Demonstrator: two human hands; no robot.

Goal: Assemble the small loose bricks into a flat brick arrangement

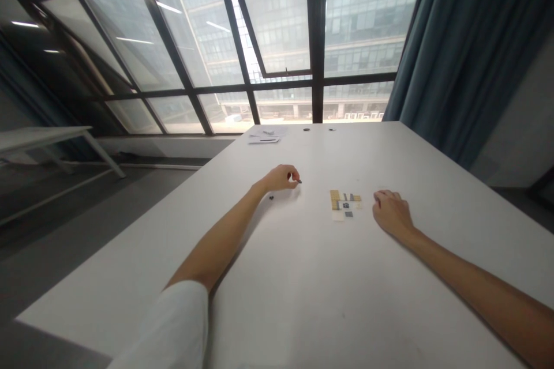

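Note:
My left hand (282, 178) is raised over the white table (277, 277). Its thumb and forefinger are pinched on a small dark piece (299, 181), too small to name. Another small dark piece (271, 198) lies on the tabletop below that wrist. Right of the middle, small flat yellow tiles (334, 196), grey pieces (348, 214) and a pale square (338, 215) lie grouped close together. Just to their right, my right hand (393, 211) rests on the table, fingers loosely bent and seemingly holding nothing; its palm is hidden.
Papers (264, 137) with a dark pen-like stick lie at the table's far left. Two small dark round things (306, 129) sit by the far edge. Beyond are tall windows (277, 11) and a blue curtain (467, 57). Another white table (38, 134) stands at left.

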